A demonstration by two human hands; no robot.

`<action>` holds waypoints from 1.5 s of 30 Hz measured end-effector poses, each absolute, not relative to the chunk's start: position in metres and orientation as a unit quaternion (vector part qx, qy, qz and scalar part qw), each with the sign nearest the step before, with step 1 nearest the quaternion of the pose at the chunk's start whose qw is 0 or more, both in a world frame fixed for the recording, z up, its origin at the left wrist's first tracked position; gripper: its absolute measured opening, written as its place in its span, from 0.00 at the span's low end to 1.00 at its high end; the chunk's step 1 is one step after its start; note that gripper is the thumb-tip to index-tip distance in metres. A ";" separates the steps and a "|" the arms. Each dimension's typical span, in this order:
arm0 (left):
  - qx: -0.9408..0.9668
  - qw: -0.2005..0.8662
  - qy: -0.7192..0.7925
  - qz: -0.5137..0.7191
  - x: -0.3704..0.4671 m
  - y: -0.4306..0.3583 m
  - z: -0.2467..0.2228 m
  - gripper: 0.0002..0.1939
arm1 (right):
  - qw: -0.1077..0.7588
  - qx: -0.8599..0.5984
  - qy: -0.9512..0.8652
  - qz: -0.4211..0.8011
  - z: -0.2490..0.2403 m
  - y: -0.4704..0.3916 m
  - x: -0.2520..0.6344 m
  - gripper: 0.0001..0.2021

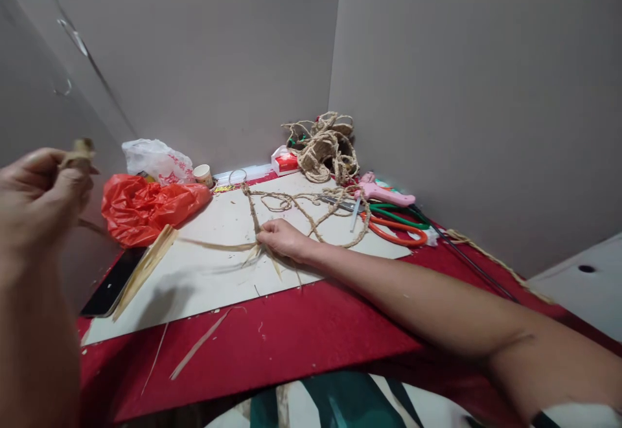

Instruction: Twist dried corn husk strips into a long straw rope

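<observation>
My left hand (46,188) is raised at the far left, fingers closed on the end of a tan fibre strip (214,245). The strip runs right, over the white board (204,285), to my right hand (282,239). My right hand pinches the lower end of a braided straw cord (251,208), where loose fibre ends stick out. The cord's top is at a metal ring (238,177). More thin twisted rope (315,224) lies in loops beyond my right hand. A flat bundle of pale fibre (146,272) rests partly on a black phone (114,283).
A red plastic bag (146,208), a white bag (158,161) and a paper cup (203,175) stand at the back left. Coiled rope (328,149) is by the wall corner. Orange-handled scissors (396,230) and a pink glue gun (383,191) lie right, on the red cloth's side.
</observation>
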State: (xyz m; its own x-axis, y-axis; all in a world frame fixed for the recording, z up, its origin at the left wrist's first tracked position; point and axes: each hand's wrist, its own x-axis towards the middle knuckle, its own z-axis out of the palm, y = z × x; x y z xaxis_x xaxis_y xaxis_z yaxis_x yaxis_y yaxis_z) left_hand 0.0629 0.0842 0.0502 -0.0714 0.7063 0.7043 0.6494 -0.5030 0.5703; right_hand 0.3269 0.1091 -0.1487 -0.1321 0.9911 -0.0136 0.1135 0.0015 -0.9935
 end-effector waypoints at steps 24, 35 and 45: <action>0.571 0.579 0.449 0.371 0.180 0.127 -0.123 0.10 | 0.417 -0.438 -0.643 0.470 -0.150 0.111 0.331 0.10; 0.517 0.644 0.421 0.375 0.172 0.130 -0.120 0.05 | 0.361 -0.366 -0.501 0.696 -0.141 0.108 0.340 0.08; 0.529 0.675 0.408 0.313 0.175 0.122 -0.122 0.04 | 0.311 -0.334 -0.439 0.774 -0.136 0.112 0.347 0.08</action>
State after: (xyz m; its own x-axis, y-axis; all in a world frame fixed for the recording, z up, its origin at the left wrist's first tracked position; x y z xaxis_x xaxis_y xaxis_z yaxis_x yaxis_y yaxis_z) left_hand 0.1755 0.1225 -0.1219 0.4702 0.8548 -0.2195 0.0098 0.2436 0.9698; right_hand 0.3474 0.1122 -0.1360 -0.5839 0.7746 -0.2432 -0.1879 -0.4204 -0.8877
